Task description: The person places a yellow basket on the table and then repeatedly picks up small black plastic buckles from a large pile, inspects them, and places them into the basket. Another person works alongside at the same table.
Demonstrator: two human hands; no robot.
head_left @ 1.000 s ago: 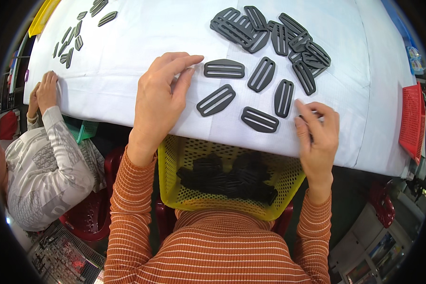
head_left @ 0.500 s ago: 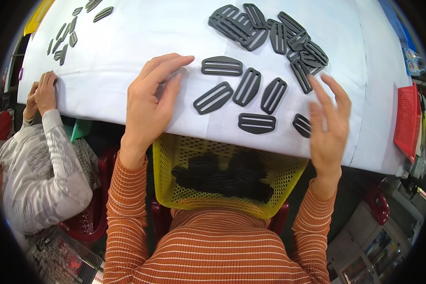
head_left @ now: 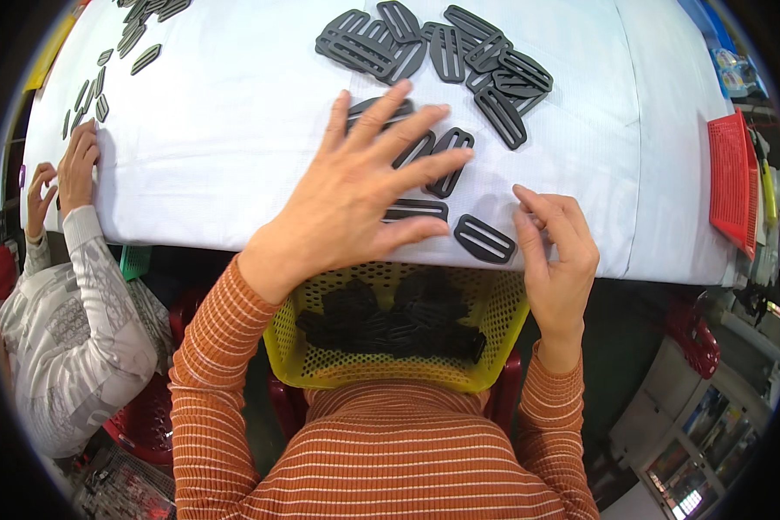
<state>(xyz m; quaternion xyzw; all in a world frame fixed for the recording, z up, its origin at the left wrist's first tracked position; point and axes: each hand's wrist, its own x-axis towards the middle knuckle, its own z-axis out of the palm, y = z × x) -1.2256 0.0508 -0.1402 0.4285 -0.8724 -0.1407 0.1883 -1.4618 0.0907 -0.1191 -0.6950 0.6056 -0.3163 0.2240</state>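
Note:
Several black plastic slider buckles with slots lie on a white-covered table (head_left: 208,165) in front of me. Fingers spread, my left hand (head_left: 347,191) hovers over a loose group and partly hides them; one upright buckle (head_left: 451,163) shows beyond its fingertips. Whether it touches any of them I cannot tell. My right hand (head_left: 559,247) is at the table's near edge, thumb and forefinger apart with nothing seen between them. Just left of it lies a single buckle (head_left: 484,239). Farther off is a heap of the same buckles (head_left: 361,54), with another buckle (head_left: 500,118) at its near end.
A yellow perforated basket (head_left: 510,329) at my lap holds a dark bundle of black pieces (head_left: 390,321). At left, another person's hand (head_left: 79,165) rests by more buckles (head_left: 146,59). A red basket (head_left: 733,182) stands at the table's right edge.
My left hand has swept right and spread out over the loose buckles. My right hand has drawn back from the heap toward the near edge. The view has shifted slightly right.

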